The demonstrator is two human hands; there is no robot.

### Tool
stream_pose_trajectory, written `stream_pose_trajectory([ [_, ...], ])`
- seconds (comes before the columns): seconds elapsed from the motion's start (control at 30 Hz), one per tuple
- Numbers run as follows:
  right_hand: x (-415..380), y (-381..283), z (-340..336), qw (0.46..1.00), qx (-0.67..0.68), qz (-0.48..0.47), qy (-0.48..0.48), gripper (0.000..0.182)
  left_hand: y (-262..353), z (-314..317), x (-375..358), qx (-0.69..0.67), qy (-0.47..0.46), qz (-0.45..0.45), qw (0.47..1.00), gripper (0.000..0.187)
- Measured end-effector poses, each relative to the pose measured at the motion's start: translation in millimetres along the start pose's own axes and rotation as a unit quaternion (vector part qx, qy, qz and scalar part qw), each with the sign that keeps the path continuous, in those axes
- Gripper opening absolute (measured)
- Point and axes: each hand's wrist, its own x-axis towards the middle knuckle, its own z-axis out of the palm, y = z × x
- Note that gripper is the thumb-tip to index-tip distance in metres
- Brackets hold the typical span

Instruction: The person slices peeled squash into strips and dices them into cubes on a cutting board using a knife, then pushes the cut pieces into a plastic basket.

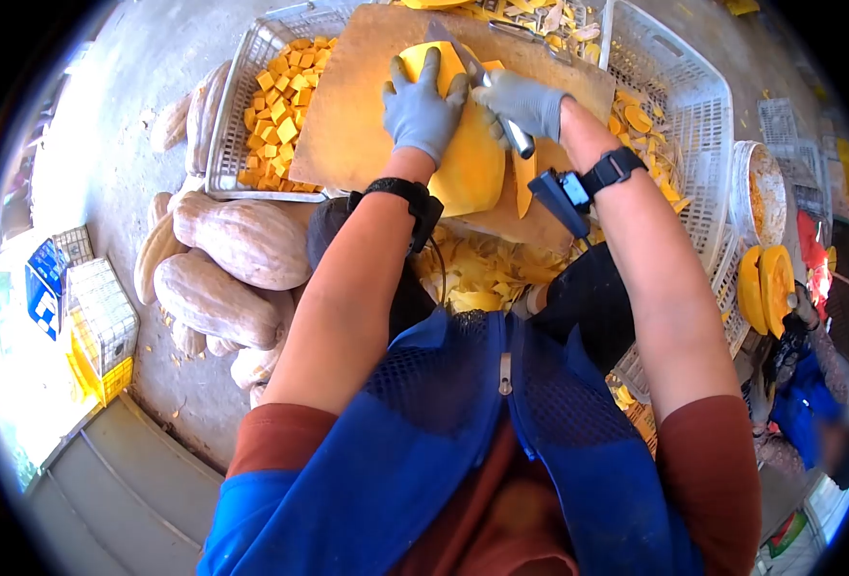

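A large peeled orange pumpkin piece (473,178) lies on a wooden board (348,115) in front of me. My left hand (423,113), in a grey glove, holds its upper part with fingers spread over it. In my right hand (523,104), gloved too, is the handle of a knife (519,139), fingers wrapped round it. The blade reaches up and left along the pumpkin's far right side; part of it is hidden. Close by on the right lies a pointed orange slice (524,182). Another metal tool (521,36) lies at the board's far edge.
Orange cubes (278,115) fill part of a crate (218,158) on the left. Several whole pumpkins (242,240) lie on the floor. A larger crate (703,106) with peelings stands right. Peelings (473,269) lie below the board. Another person (804,413) works at far right beside cut pumpkin.
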Motion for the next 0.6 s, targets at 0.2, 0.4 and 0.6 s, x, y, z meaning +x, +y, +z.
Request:
stream_pose_trajectory([
  [0.2, -31, -28, -51, 0.997, -0.021, 0.049, -0.063, 0.026, -10, 12, -3, 0.016, 0.010, 0.012, 1.000, 0.059],
  [0.4, -105, 27, 20, 0.999, -0.004, 0.036, 0.030, 0.022, -4, 6, 1, -0.003, 0.018, 0.001, 1.000, 0.056],
  [0.6, -156, 46, 61, 0.993, -0.042, 0.042, 0.106, 0.027, -5, 7, 1, -0.023, 0.029, -0.012, 0.999, 0.057],
])
